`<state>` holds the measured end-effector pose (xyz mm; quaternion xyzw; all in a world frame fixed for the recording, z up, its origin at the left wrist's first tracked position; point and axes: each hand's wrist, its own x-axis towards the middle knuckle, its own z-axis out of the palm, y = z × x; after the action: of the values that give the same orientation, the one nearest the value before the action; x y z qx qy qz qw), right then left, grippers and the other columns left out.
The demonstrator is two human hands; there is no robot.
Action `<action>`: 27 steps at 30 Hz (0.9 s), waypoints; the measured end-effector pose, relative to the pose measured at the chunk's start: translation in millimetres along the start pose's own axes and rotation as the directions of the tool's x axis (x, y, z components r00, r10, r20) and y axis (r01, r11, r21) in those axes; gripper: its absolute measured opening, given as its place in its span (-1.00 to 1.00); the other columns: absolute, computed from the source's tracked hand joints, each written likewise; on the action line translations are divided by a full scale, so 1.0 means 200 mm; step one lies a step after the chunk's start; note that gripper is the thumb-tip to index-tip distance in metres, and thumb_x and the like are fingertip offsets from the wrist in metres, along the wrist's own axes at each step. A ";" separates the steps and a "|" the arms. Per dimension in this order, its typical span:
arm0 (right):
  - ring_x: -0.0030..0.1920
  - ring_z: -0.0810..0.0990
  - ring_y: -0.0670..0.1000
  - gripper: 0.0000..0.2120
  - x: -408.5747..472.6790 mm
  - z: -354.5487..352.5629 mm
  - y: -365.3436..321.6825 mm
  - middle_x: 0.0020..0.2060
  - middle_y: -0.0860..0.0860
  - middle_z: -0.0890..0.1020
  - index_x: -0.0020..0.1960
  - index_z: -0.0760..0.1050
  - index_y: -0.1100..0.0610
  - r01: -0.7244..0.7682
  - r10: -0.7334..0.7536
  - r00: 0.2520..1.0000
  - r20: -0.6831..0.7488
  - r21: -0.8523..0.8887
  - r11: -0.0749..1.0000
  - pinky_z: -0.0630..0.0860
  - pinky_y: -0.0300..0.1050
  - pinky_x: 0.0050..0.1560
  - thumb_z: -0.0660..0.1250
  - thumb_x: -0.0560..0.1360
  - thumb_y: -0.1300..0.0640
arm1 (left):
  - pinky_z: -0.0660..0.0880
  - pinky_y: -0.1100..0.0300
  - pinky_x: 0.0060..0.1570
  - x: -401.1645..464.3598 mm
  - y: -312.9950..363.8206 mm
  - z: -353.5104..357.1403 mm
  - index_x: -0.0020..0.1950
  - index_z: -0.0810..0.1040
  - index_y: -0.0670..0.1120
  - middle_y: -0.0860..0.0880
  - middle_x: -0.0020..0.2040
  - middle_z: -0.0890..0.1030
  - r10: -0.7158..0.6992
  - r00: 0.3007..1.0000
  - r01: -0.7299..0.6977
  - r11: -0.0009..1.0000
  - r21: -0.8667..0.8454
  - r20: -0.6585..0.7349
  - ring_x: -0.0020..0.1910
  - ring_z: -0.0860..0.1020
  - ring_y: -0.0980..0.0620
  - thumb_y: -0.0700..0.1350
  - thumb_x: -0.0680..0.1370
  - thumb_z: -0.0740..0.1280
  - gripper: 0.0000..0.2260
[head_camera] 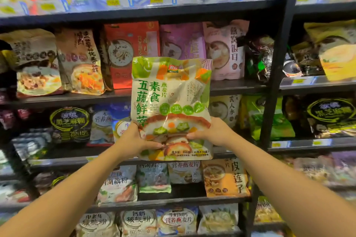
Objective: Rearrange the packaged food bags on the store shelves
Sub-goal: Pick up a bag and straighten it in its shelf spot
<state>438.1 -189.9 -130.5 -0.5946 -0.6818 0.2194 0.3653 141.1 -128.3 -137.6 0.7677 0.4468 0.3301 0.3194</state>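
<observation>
Both hands, left hand (134, 140) and right hand (210, 132), are gripping the green vegetable oatmeal bag (171, 102) by its lower edges. I am judging placement pending: it is hanging off the black shelf (231, 86), not yet set down.

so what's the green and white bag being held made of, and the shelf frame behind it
Green and white bag: looks like glossy plastic film, given the glare streaks and soft creases near its top. Shelf frame: probably dark painted metal, judging by its thin, straight black upright and boards; the finish looks matte, though blur leaves it uncertain.

gap on middle shelf (227, 85) beside pink bag (225, 52), other shelves packed
</observation>
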 end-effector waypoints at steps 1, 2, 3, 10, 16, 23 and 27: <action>0.34 0.57 -0.05 -0.34 0.01 0.06 -0.03 0.32 -0.13 0.65 0.45 0.54 -0.15 -0.009 0.009 1.000 -0.014 0.026 1.000 0.48 -0.08 0.33 0.62 0.39 -0.16 | 0.54 0.06 0.26 0.00 -0.05 -0.05 0.35 0.35 -0.08 0.03 0.28 0.55 0.004 1.000 -0.004 1.000 -0.001 -0.003 0.28 0.55 0.02 -0.04 0.26 0.72 -0.20; 0.32 0.59 -0.06 -0.35 0.01 0.12 -0.05 0.29 -0.13 0.67 0.43 0.57 -0.12 -0.026 0.027 0.999 -0.030 0.060 0.998 0.49 -0.13 0.28 0.64 0.38 -0.14 | 0.54 0.15 0.20 0.00 -0.10 -0.09 0.36 0.33 -0.06 0.04 0.29 0.54 0.012 1.000 -0.012 1.000 -0.006 -0.004 0.29 0.54 0.03 -0.04 0.25 0.73 -0.18; 0.29 0.61 -0.06 -0.37 0.01 0.17 -0.07 0.25 -0.13 0.68 0.41 0.59 -0.10 -0.042 0.046 0.998 -0.043 0.088 0.995 0.49 -0.15 0.24 0.65 0.37 -0.12 | 0.52 0.25 0.16 -0.01 -0.15 -0.13 0.40 0.32 -0.03 0.07 0.31 0.53 0.030 1.000 -0.030 0.999 -0.017 -0.004 0.30 0.53 0.06 -0.04 0.25 0.73 -0.14; 0.25 0.62 -0.07 -0.45 0.07 0.46 -0.13 0.19 -0.16 0.69 0.31 0.64 -0.11 -0.044 0.059 0.991 -0.120 0.123 0.991 0.52 -0.08 0.26 0.67 0.35 -0.09 | 0.50 0.15 0.23 -0.03 -0.39 -0.24 0.25 0.41 0.48 0.31 0.25 0.61 0.098 0.994 -0.102 0.991 -0.090 -0.051 0.22 0.59 0.29 0.13 0.10 0.72 -0.17; 0.27 0.63 0.00 -0.39 0.14 0.43 -0.04 0.22 -0.08 0.70 0.37 0.61 -0.04 -0.086 0.093 0.993 -0.072 0.087 0.992 0.54 0.05 0.34 0.66 0.36 -0.09 | 0.50 0.16 0.26 0.04 -0.45 -0.16 0.34 0.39 0.35 0.30 0.27 0.61 0.090 0.996 -0.092 0.988 -0.126 -0.018 0.24 0.58 0.27 0.01 0.18 0.75 -0.15; 0.31 0.61 0.03 -0.35 0.24 0.38 0.21 0.25 -0.05 0.69 0.39 0.59 0.00 -0.139 0.148 0.987 -0.068 0.130 0.982 0.52 0.10 0.39 0.68 0.35 -0.04 | 0.49 0.42 0.10 0.20 -0.49 0.08 0.36 0.37 0.23 0.27 0.21 0.62 0.056 0.997 -0.064 0.986 -0.152 -0.051 0.17 0.58 0.33 -0.11 0.23 0.73 -0.16; 0.31 0.61 0.00 -0.36 0.31 0.36 0.36 0.21 -0.09 0.68 0.38 0.58 0.03 -0.151 0.164 0.984 -0.075 0.159 0.976 0.52 -0.06 0.30 0.69 0.35 0.02 | 0.51 0.03 0.32 0.29 -0.53 0.23 0.43 0.46 -0.08 0.04 0.25 0.66 0.030 0.996 -0.042 0.989 -0.139 -0.088 0.23 0.62 0.10 -0.22 0.24 0.71 -0.19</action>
<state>428.9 -105.6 -215.1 -0.6261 -0.5968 0.2731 0.4209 149.3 -43.5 -234.1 0.7364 0.4218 0.3991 0.3471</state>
